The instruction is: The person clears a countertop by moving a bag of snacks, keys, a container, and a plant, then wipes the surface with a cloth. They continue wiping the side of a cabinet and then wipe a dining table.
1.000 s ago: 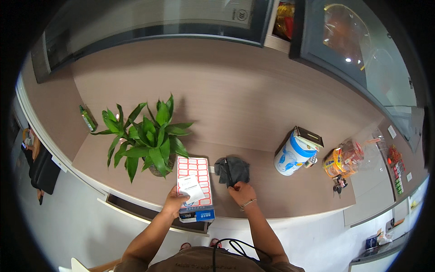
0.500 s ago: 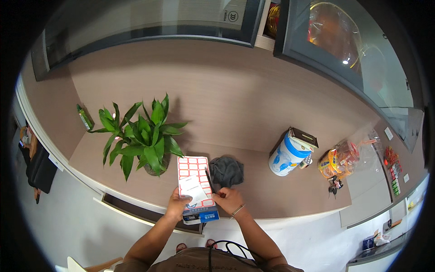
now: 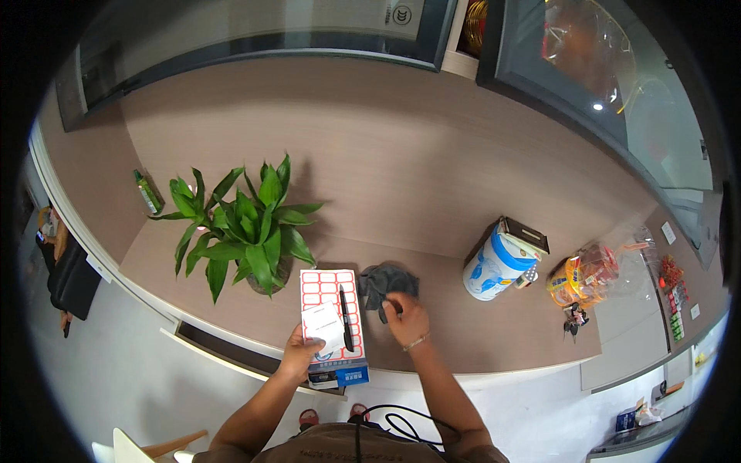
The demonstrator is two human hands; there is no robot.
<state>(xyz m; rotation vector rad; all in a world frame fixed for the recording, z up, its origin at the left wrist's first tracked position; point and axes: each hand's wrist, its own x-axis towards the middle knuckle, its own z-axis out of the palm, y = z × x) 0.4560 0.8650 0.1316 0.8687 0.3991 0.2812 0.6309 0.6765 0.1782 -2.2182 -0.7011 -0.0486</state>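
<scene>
My left hand (image 3: 299,353) is closed on the lower left side of a stack. In it are a sheet of red-bordered white labels (image 3: 312,287), a small white card (image 3: 323,324) under my thumb, and a blue box (image 3: 353,376) at the near end. A black pen (image 3: 346,328) lies lengthwise on the label sheet, with no finger on it. To the right, the fingers of my right hand (image 3: 407,320) are closed at the near edge of a crumpled dark grey cloth (image 3: 386,284); the fingertips are partly hidden.
A leafy green plant (image 3: 258,239) stands left of the stack, a green bottle (image 3: 148,193) in the far left corner. Rightward are a blue-and-white canister (image 3: 490,266), an orange wrapped container (image 3: 579,278) and keys (image 3: 574,318). Below the counter edge, a drawer (image 3: 224,351) stands open.
My right hand has let go of the pen, leaving it on the label sheet, and moved right and away from me to the grey cloth. My left hand keeps its hold.
</scene>
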